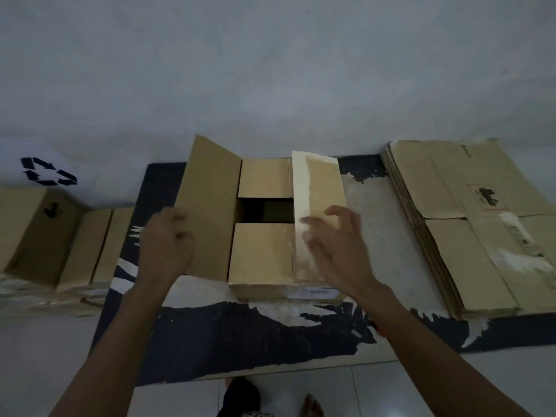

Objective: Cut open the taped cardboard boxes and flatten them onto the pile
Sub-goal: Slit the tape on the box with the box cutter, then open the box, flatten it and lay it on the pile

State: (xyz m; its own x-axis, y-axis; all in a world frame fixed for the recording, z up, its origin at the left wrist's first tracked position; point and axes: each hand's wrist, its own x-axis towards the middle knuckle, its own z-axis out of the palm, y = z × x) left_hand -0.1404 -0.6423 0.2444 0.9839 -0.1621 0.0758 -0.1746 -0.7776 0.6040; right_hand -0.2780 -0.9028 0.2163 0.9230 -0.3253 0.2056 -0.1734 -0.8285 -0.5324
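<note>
A brown cardboard box (258, 254) stands on a dark worn mat (240, 332) in front of me. Its top is cut open: the long left flap (210, 206) stands up and the long right flap (319, 206) is raised, with shiny tape along it. The two short inner flaps lie flat with a dark gap between them. My left hand (165, 245) grips the outer edge of the left flap. My right hand (334, 245) hovers at the right flap with spread, slightly curled fingers, blurred. A pile of flattened boxes (469, 224) lies at the right.
Several taped boxes (54, 239) sit at the left on the floor, beside a white bag with a black recycling mark (48, 171). A pale wall rises behind. My foot (310, 404) shows at the bottom on the tiled floor.
</note>
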